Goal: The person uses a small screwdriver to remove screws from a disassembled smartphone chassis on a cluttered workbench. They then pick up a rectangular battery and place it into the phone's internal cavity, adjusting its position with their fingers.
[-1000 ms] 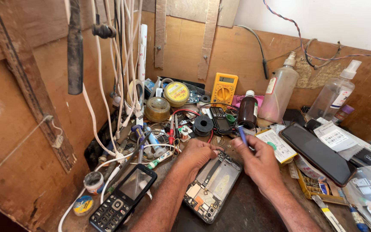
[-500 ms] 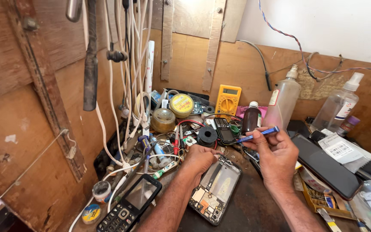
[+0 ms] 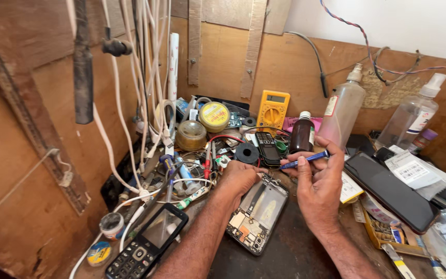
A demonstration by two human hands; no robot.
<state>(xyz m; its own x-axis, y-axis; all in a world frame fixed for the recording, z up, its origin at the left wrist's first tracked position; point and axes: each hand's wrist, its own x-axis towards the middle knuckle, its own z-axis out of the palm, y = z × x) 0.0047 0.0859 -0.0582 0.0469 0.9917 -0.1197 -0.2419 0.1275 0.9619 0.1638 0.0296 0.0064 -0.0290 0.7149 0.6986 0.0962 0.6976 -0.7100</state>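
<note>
An opened phone (image 3: 258, 213) with its circuit boards showing lies on the dark bench top. My left hand (image 3: 241, 178) rests on its top left corner, fingers curled down over the edge. Just right of the phone, my right hand (image 3: 320, 182) is raised above the bench and holds a thin blue screwdriver (image 3: 303, 160) between thumb and fingertips. The tool lies nearly level, tip pointing left.
A keypad phone (image 3: 148, 243) lies at lower left. Behind are a yellow multimeter (image 3: 272, 108), a brown bottle (image 3: 302, 133), a clear spray bottle (image 3: 342, 111), a tape roll (image 3: 247, 153), tins, and white cables (image 3: 145, 93) hanging down the wooden wall. A black smartphone (image 3: 391, 190) lies to the right.
My right hand has lifted off the bench with the blue screwdriver and turned it level. My left hand stays on the opened phone. The camera has moved closer.
</note>
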